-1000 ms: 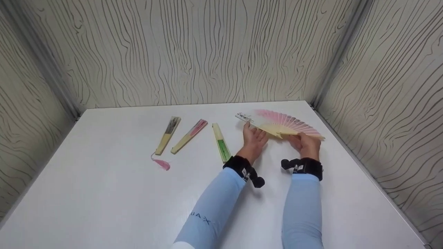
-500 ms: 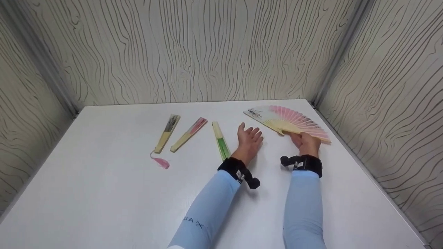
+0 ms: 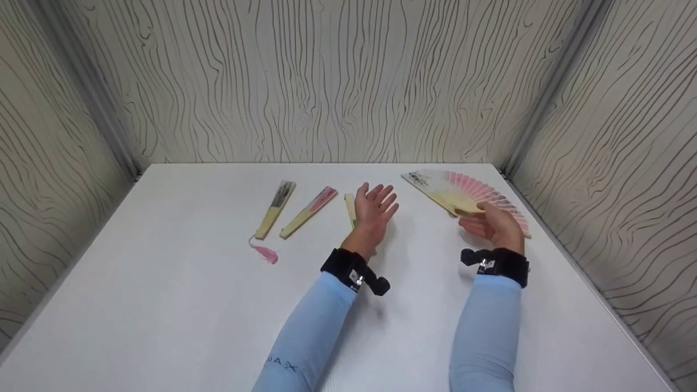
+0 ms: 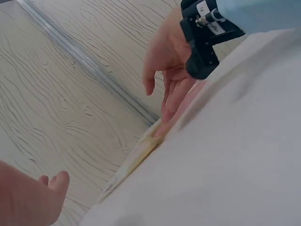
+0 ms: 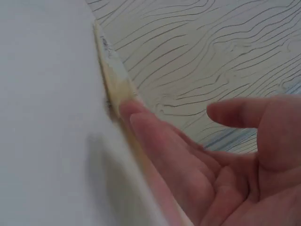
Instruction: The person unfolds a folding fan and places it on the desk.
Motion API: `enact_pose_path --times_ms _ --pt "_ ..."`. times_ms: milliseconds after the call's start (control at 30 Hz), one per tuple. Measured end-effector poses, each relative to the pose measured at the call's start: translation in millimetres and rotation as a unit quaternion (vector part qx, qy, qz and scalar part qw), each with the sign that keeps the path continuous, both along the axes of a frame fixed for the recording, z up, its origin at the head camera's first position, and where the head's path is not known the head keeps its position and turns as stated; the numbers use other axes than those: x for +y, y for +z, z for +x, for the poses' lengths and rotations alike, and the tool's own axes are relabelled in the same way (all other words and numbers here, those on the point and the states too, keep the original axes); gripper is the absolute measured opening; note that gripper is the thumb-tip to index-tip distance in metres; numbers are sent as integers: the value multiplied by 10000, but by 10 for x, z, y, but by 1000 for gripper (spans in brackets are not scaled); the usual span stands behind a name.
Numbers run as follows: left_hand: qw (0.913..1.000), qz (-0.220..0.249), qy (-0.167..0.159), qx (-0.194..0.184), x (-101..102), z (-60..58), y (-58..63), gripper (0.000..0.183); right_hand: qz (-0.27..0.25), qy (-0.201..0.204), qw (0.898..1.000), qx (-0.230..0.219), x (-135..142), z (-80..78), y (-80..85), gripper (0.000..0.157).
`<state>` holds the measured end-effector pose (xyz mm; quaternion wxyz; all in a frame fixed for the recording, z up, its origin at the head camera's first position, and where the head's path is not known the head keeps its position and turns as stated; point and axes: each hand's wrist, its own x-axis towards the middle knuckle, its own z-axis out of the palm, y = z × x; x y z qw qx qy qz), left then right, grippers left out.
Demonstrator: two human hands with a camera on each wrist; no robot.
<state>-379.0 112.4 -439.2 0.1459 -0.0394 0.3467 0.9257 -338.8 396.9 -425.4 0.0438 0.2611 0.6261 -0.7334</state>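
Note:
A spread folding fan, pink and white with pale ribs, lies on the table at the back right. My right hand is over its near edge. The right wrist view shows the thumb well apart from the fingers, which are extended beside the fan's ribs and do not grip it. My left hand, palm up with fingers spread, holds nothing. It hovers over a folded fan with a green panel and hides most of it.
Two more folded fans lie left of centre: one with a dark pattern and a pink tassel, the other with a pink panel. Wood-grain patterned walls enclose the white table at the back and sides.
My left hand has drawn away leftward from the spread fan to above the green one. The right hand has let go of the fan, which now rests on the table. The head view has shifted slightly.

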Motion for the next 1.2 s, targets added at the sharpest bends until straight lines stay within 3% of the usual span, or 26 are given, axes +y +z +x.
enact_pose_path --times_ms 67,133,167,200,233,267,367,400,433,600,733,800,900,933,1067,1133,1200 --pt "9981 -508 52 352 -154 1 75 66 739 334 9959 404 -47 14 158 45" --pt "9885 -1249 115 844 -318 -9 162 64 1455 454 9852 781 -141 22 335 48" --pt "9783 -1719 154 1144 -407 -18 211 63 1771 450 9788 921 -207 25 422 50" --pt "9622 -2282 212 1468 -501 -22 259 62 2053 466 9719 1049 -280 27 502 54" --pt "9409 -2852 285 1805 -594 -32 300 62 2336 491 9642 1156 -359 27 572 56" --pt "9129 -3433 389 2175 -691 -43 337 61 2594 526 9561 1257 -442 25 632 57" --pt "8081 -4944 793 3102 -996 -59 408 59 3119 721 9344 1565 -708 -5 732 55" --pt "7765 -5281 920 3312 -1091 -62 419 58 3281 832 9261 1667 -792 -25 743 54" --pt "7518 -5515 1014 3471 -1173 -63 431 58 3470 926 9166 1757 -868 -45 745 52" --pt "6473 -6475 1388 3775 -1445 -76 447 60 4300 1243 8699 2073 -1216 -193 682 49" --pt "5609 -7177 1488 3849 -1476 -106 408 64 4808 1647 8312 2255 -1436 -312 567 54" --pt "5292 -7425 1347 3880 -1440 -114 368 65 5031 1898 8112 2300 -1518 -350 497 57" --pt "5056 -7628 953 3917 -1354 -127 290 67 5470 2163 7750 2309 -1622 -402 383 58" --pt "5058 -7642 810 3919 -1326 -136 257 67 5623 2224 7635 2266 -1655 -420 346 59" --pt "5228 -7627 174 3804 -1238 -167 98 67 6079 2572 7256 1946 -1758 -483 186 63" --pt "5260 -7654 -115 3707 -1210 -180 16 67 6123 2823 7174 1752 -1793 -504 111 65" --pt "5183 -7743 -347 3614 -1191 -188 -55 68 6071 3097 7153 1546 -1815 -517 47 68"
